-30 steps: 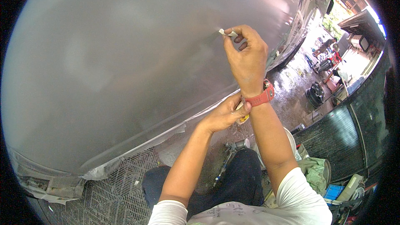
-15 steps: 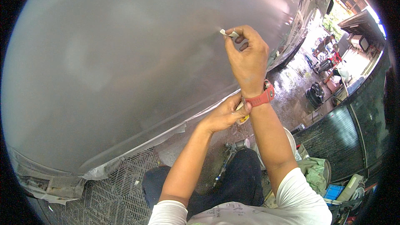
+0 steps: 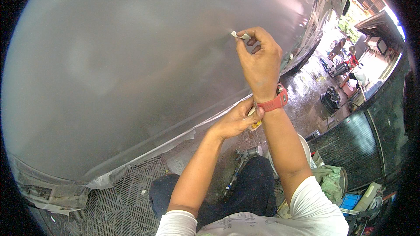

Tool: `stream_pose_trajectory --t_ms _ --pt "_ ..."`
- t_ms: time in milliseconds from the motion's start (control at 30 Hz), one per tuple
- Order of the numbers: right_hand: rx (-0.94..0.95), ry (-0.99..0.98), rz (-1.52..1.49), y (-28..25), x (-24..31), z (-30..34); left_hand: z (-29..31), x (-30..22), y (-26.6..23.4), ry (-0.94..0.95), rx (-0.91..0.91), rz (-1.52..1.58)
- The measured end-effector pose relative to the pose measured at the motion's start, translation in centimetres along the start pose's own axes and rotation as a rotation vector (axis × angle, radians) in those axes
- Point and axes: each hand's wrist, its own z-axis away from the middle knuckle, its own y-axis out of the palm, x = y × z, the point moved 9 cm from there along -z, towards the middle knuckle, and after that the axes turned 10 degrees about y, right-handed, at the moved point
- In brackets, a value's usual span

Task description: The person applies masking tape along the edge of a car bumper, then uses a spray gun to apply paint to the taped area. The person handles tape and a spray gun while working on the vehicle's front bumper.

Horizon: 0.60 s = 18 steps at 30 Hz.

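A large grey car body panel [image 3: 131, 70] fills most of the view. My right hand [image 3: 259, 61], with a red watch [image 3: 273, 102] at the wrist, pinches a small folded piece of pale paper [image 3: 239, 35] against the panel's surface. Lower down, my left hand [image 3: 236, 120] is closed around a small yellowish object [image 3: 255, 124] that is mostly hidden behind my right wrist. It rests near the panel's lower edge, where masking paper [image 3: 144, 157] hangs.
A metal grating [image 3: 118, 205] lies under the panel by my knees. A white bucket [image 3: 306, 148], a green cloth [image 3: 330, 179] and a blue box [image 3: 350, 201] sit at my right. Farther off on wet concrete are a coiled black hose [image 3: 330, 100] and people [image 3: 345, 57].
My right hand has shifted the paper slightly on the panel. My left hand has stayed where it was.
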Motion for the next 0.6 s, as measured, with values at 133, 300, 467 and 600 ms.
stream_pose_trajectory --t_ms 133,300,467,600 --pt "-0.002 -0.019 0.001 0.13 0.08 0.11 0.19 0.30 -0.33 -0.040 0.025 -0.008" --pt "0.007 -0.006 -0.003 0.29 -0.01 0.08 0.19 0.04 -0.35 -0.031 0.020 -0.011" --pt "-0.003 -0.003 -0.012 0.27 -0.21 0.10 0.17 -0.31 -0.13 -0.058 0.056 -0.004" --pt "-0.008 0.027 -0.040 -0.01 -0.33 0.12 0.12 -0.12 -0.14 -0.028 0.047 -0.014"
